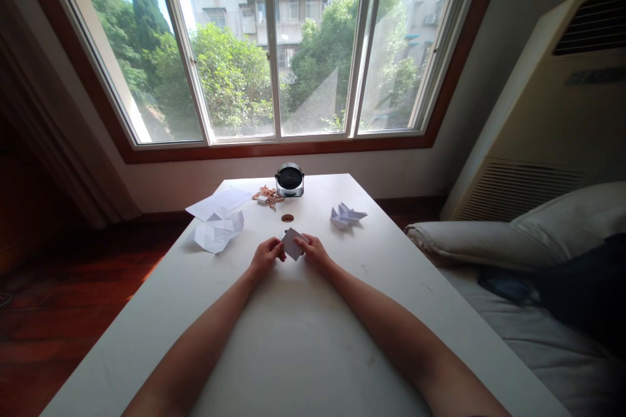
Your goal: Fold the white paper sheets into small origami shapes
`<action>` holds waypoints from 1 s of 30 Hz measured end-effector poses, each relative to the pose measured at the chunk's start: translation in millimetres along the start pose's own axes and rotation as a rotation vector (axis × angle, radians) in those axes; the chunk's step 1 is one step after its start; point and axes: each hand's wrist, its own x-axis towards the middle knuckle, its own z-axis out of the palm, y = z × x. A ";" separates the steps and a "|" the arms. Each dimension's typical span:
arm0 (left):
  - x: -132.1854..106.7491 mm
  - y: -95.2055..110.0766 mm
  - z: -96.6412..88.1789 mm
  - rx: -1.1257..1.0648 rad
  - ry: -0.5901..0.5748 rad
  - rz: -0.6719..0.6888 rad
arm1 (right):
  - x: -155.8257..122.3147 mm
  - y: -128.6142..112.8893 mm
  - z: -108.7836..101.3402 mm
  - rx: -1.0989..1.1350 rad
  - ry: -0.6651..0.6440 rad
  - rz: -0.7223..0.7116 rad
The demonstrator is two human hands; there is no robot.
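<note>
A small folded piece of paper (293,245), white and roughly diamond-shaped, is held between my two hands just above the white table. My left hand (267,254) pinches its left edge between thumb and fingers. On the opposite side, my right hand (314,250) grips the right corner with the thumb on top. To the right lies a finished-looking origami figure (347,215) with pointed tips. Several creased, partly unfolded sheets of paper (218,230) rest to the left of my hands.
Behind my hands, the white table (288,352) has a round hole (287,217). Farther back stand a small round black fan-like device (290,180) and a coiled pinkish cord (267,196). A flat written sheet (229,199) lies back left. A sofa (489,238) borders the right side.
</note>
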 end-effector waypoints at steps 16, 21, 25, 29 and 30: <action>-1.5 -0.8 3.3 0.019 -0.060 -0.019 | -1.4 8.8 2.2 -0.097 -0.029 -0.009; -2.0 1.5 3.2 0.038 -0.042 -0.019 | -1.5 9.1 1.9 -0.129 -0.046 -0.019; -1.7 1.8 2.3 0.040 -0.030 -0.024 | -2.3 8.0 1.7 -0.117 -0.070 -0.046; -0.5 -1.0 1.8 0.027 -0.021 -0.017 | -1.8 8.5 0.8 -0.117 -0.101 -0.069; -0.1 -2.0 1.8 0.023 -0.018 -0.015 | -1.4 9.1 0.6 -0.119 -0.105 -0.069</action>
